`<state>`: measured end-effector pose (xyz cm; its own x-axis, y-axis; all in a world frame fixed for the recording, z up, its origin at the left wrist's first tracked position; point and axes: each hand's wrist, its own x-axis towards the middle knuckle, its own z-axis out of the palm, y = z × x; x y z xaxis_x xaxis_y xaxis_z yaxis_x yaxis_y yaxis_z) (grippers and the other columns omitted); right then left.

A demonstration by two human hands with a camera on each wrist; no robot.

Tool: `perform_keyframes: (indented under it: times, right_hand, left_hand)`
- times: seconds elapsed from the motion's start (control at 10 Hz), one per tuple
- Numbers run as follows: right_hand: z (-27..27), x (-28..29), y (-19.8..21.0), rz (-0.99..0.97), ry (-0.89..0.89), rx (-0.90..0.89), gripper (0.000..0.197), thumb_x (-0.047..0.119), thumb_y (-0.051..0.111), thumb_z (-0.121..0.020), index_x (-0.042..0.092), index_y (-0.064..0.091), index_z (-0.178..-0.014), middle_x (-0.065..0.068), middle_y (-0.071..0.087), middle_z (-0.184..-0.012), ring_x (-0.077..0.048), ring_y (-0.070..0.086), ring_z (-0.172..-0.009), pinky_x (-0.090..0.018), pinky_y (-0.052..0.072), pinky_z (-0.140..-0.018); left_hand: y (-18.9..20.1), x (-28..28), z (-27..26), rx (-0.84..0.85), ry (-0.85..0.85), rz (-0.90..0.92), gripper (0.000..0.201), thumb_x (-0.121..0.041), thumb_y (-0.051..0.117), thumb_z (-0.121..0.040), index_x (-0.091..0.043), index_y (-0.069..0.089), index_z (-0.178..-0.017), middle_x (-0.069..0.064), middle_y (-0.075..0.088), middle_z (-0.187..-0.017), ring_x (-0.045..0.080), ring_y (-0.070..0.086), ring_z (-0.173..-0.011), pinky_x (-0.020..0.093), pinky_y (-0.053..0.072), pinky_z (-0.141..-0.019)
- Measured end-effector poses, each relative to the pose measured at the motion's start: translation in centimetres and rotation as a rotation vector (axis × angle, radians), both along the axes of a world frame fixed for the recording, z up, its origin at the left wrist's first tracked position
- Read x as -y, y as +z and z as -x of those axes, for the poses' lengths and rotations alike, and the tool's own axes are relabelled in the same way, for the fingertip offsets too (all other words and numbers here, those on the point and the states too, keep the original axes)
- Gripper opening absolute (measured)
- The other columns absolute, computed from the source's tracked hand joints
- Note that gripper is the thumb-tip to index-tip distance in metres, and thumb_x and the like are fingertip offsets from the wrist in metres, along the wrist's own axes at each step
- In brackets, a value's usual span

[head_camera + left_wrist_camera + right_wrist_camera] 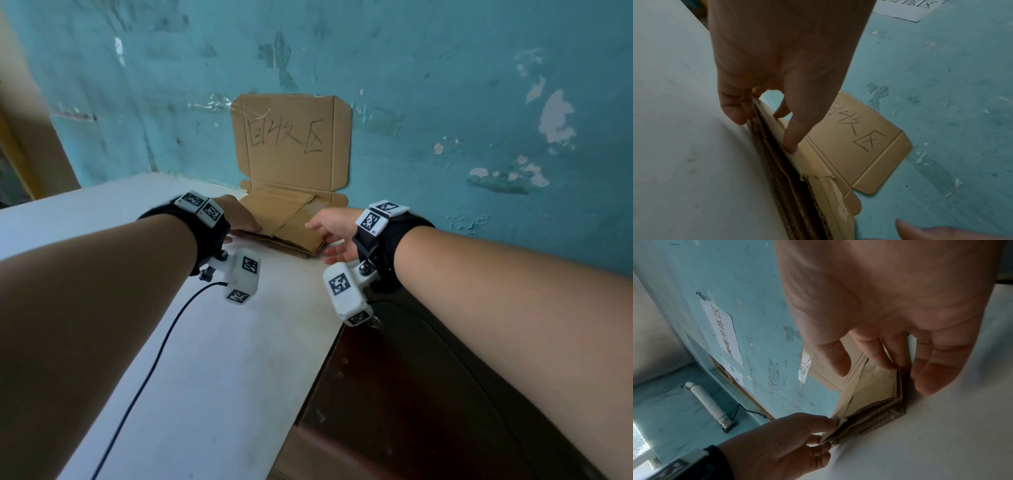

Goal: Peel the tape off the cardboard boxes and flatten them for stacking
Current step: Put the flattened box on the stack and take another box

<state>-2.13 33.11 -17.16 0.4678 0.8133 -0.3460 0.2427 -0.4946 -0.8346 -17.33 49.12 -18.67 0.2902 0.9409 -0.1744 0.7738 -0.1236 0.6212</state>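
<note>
A low stack of flattened brown cardboard [291, 222] lies at the far end of the white table [222, 359], against the teal wall. My left hand [243, 222] is at the stack's left edge. In the left wrist view this hand [764, 133] pinches the corrugated edge of the stack [797, 194], one finger on top and the others beside it on the table. My right hand [332, 236] is at the stack's right edge with its fingers spread. In the right wrist view the right hand [884, 378] only touches the cardboard [873, 394] with its fingertips.
A cardboard sign [291, 140] with handwritten characters is taped to the wall just behind the stack. A black cable [150, 370] runs across the table. Dark wood [394, 394] lies beyond the table's right edge. A white paper notice [723, 331] and a white hose [709, 404] are on the wall further left.
</note>
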Motion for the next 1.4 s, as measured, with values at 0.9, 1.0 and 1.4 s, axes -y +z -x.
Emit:
perform_keyframes:
  times: [0.9, 1.0, 1.4]
  right_hand:
    - [-1.8, 5.8, 3.1, 0.075, -0.027, 0.199, 0.050, 0.039, 0.057, -0.102, 0.013, 0.048, -0.144, -0.013, 0.049, -0.146, -0.032, 0.047, -0.129, -0.041, 0.050, -0.097]
    - [-3.7, 9.8, 3.7, 0.047, -0.121, 0.200, 0.038, 0.030, 0.058, -0.101, 0.009, 0.051, -0.133, -0.014, 0.056, -0.137, -0.030, 0.052, -0.116, -0.041, 0.051, -0.094]
    - [-8.4, 27.5, 8.0, 0.017, -0.350, 0.381, 0.033, 0.019, 0.062, -0.092, 0.000, 0.062, -0.119, -0.021, 0.070, -0.117, -0.028, 0.059, -0.075, -0.037, 0.054, -0.066]
  left_hand:
    - [5.2, 7.2, -4.0, -0.363, -0.220, -0.378, 0.031, -0.026, 0.049, -0.101, -0.009, 0.065, -0.122, 0.015, 0.059, -0.130, 0.036, 0.055, -0.121, 0.045, 0.043, -0.104]
    - [6.9, 11.6, -6.4, -0.223, -0.288, -0.316, 0.036, -0.027, 0.050, -0.102, -0.003, 0.065, -0.125, 0.016, 0.065, -0.128, 0.035, 0.062, -0.118, 0.039, 0.050, -0.099]
    - [9.4, 32.3, -14.8, -0.023, -0.571, -0.192, 0.032, -0.014, 0.052, -0.102, 0.002, 0.066, -0.126, 0.019, 0.068, -0.127, 0.035, 0.065, -0.118, 0.032, 0.047, -0.079]
